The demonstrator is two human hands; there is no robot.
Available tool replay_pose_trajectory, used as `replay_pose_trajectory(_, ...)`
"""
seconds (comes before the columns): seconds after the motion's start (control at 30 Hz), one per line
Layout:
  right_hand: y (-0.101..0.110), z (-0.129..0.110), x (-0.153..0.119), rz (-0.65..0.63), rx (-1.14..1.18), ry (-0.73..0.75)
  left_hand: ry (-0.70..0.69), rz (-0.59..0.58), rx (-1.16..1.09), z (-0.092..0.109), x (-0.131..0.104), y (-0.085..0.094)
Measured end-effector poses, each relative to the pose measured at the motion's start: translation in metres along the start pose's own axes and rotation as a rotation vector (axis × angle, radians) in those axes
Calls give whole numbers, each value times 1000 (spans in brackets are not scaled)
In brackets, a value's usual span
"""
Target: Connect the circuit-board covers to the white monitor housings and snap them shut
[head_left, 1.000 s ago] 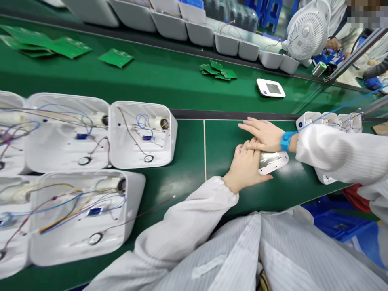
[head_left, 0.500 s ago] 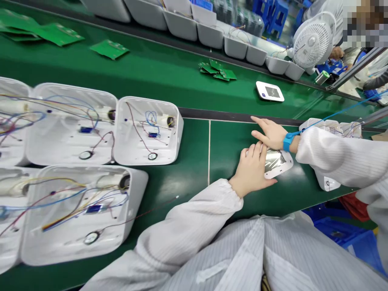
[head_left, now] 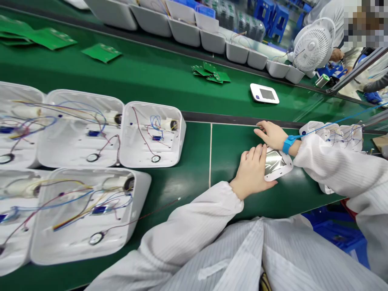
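Note:
A white panel with a shiny, mirror-like centre lies on the green bench. My left hand rests on its left end, fingers stretched forward and thumb apart. Just beyond, my right hand is held above the panel's far edge, its fingers loosely bent and apart, with nothing visible in them. A blue strap with a cord circles my right wrist. Farther back, a white device with a grey screen lies on the green surface.
White housings with wires stand at the left, and smaller ones at the right. Green circuit boards lie at the back. A fan stands back right. Beyond it, a person's hand is visible.
The fingers of my right hand have bent from a more stretched pose. My left hand stays on the panel. The view has shifted slightly, moving the housings rightward in the picture.

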State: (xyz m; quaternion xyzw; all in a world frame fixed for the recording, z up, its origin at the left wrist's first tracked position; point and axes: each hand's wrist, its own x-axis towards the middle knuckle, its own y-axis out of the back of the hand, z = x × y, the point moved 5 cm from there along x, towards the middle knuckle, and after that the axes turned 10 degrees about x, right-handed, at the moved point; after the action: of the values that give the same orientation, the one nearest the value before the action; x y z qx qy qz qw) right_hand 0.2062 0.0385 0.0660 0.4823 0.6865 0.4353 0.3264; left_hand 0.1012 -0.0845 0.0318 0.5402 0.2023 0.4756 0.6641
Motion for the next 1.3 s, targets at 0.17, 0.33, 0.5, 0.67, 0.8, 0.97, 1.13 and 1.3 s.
replay_pose_trajectory(0.17, 14, 14, -41, 154, 90, -119, 65, 51, 9, -2, -3, -1)
replay_pose_trajectory(0.33, 9, 27, -74, 171, 179, -401, 42, 68, -30, -2, -1, -3)
replay_pose_trajectory(0.5, 7, 20, -75, 75, 506, -352, -11, 234, -18, -4, -7, -2)
replay_pose_trajectory(0.67, 29, -4, -114, 58, 826, 1, -306, 660, 80, -8, -23, 18)
replay_pose_trajectory(0.8, 57, -24, -148, 336, 736, 384, -225, 800, -219, -42, -22, 36)
replay_pose_trajectory(0.97, 50, -34, -156, 437, 714, 677, -53, 272, -1130, -61, -8, 17)
replay_pose_trajectory(1.13, 36, -28, -149, 465, 775, 713, 14, 282, -1243, -58, -16, 5)
replay_pose_trajectory(1.3, 25, -26, -135, 339, 578, 590, 320, 317, -1011, -80, -17, 2)
